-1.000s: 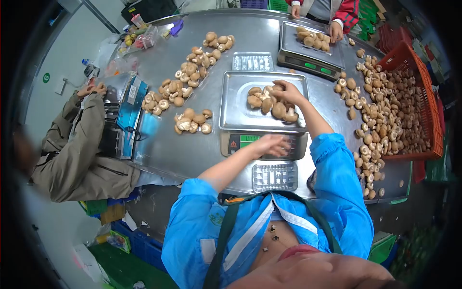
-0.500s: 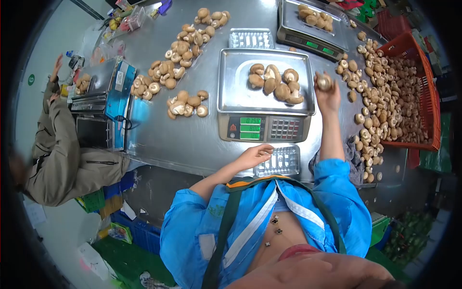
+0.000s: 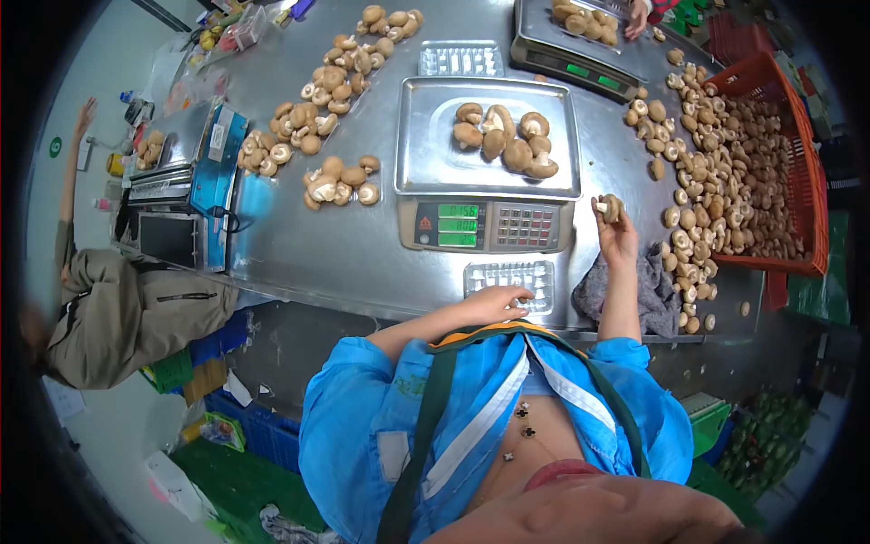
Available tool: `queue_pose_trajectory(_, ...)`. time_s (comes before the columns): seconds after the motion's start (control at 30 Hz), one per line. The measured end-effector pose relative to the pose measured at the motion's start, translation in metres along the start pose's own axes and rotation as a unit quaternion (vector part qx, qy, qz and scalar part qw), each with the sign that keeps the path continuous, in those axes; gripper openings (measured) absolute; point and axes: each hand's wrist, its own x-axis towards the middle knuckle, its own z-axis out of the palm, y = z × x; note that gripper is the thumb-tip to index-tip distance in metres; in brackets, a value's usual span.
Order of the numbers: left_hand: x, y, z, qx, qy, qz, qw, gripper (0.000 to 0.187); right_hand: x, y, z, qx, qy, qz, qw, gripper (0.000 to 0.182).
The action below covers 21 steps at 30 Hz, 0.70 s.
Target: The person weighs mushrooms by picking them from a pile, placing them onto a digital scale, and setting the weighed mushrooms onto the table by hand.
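Observation:
My right hand is raised just right of the scale and holds one brown mushroom between its fingertips. Resting on the near edge of a clear plastic tray by the table's front edge, my left hand has its fingers on the tray. A digital scale with green digits stands in front of me. Its steel pan carries several mushrooms.
An orange crate and a loose heap of mushrooms lie at the right. A grey cloth sits beside my right arm. Mushroom piles lie left of the scale. A second scale and another person's hand are opposite. A seated person and a blue machine are at left.
My right hand left the scale pan with one mushroom and drew back toward me, right of the scale. My left hand dropped from the scale keypad onto the plastic tray.

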Motion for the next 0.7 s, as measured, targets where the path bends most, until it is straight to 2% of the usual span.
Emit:
queue_pose_trajectory(0.07, 0.003, -0.003, 0.002, 0.01, -0.003, -0.002, 1.0, 0.041, -0.003, 0.01, 0.041, -0.264, 0.027, -0.102, 0.959, 0.035)
queue_pose_trajectory(0.13, 0.005, -0.007, 0.006, -0.011, 0.002, -0.014, 1.0, 0.041, 0.018, 0.027, 0.073, -0.4, -0.023, -0.211, 0.891, 0.034)
queue_pose_trajectory(0.2, 0.007, -0.002, 0.005, 0.003, -0.005, -0.015, 1.0, 0.041, 0.043, 0.048, 0.107, -0.485, -0.1, -0.291, 0.819, 0.032)
queue_pose_trajectory(0.27, 0.008, -0.004, 0.009, 0.041, 0.003, 0.021, 0.999, 0.041, 0.049, 0.082, 0.146, -0.447, -0.157, -0.316, 0.822, 0.029)
queue_pose_trajectory(0.33, 0.008, 0.0, 0.006, 0.051, 0.008, 0.023, 0.998, 0.041, 0.045, 0.098, 0.164, -0.682, -0.173, -0.349, 0.619, 0.026)
queue_pose_trajectory(0.37, 0.006, 0.005, 0.003, 0.054, 0.008, 0.012, 0.998, 0.041, 0.067, 0.105, 0.149, -0.739, -0.245, -0.358, 0.515, 0.026)
queue_pose_trajectory(0.4, 0.004, 0.008, 0.001, 0.056, 0.007, 0.0, 0.998, 0.041, 0.067, 0.11, 0.15, -0.746, -0.21, -0.372, 0.51, 0.027)
queue_pose_trajectory(0.47, 0.002, -0.003, -0.002, 0.049, 0.034, 0.022, 0.998, 0.04, 0.065, 0.103, 0.148, -0.758, -0.165, -0.454, 0.438, 0.029)
queue_pose_trajectory(0.5, 0.0, -0.004, -0.004, 0.049, 0.042, 0.011, 0.998, 0.04, 0.063, 0.098, 0.151, -0.729, -0.137, -0.466, 0.483, 0.027)
queue_pose_trajectory(0.57, -0.005, -0.012, -0.008, 0.025, 0.077, 0.004, 0.997, 0.036, 0.058, 0.081, 0.146, -0.615, -0.115, -0.404, 0.667, 0.024)
queue_pose_trajectory(0.6, -0.008, -0.014, -0.014, 0.024, 0.077, 0.003, 0.997, 0.036, 0.051, 0.067, 0.143, -0.58, -0.107, -0.348, 0.729, 0.021)
queue_pose_trajectory(0.67, -0.011, -0.017, -0.028, -0.039, 0.151, -0.031, 0.987, 0.033, 0.043, 0.042, 0.12, -0.514, -0.103, -0.324, 0.787, 0.016)
queue_pose_trajectory(0.7, -0.012, -0.02, -0.038, -0.038, 0.193, -0.019, 0.98, 0.031, 0.028, 0.034, 0.119, -0.493, -0.067, -0.308, 0.811, 0.017)
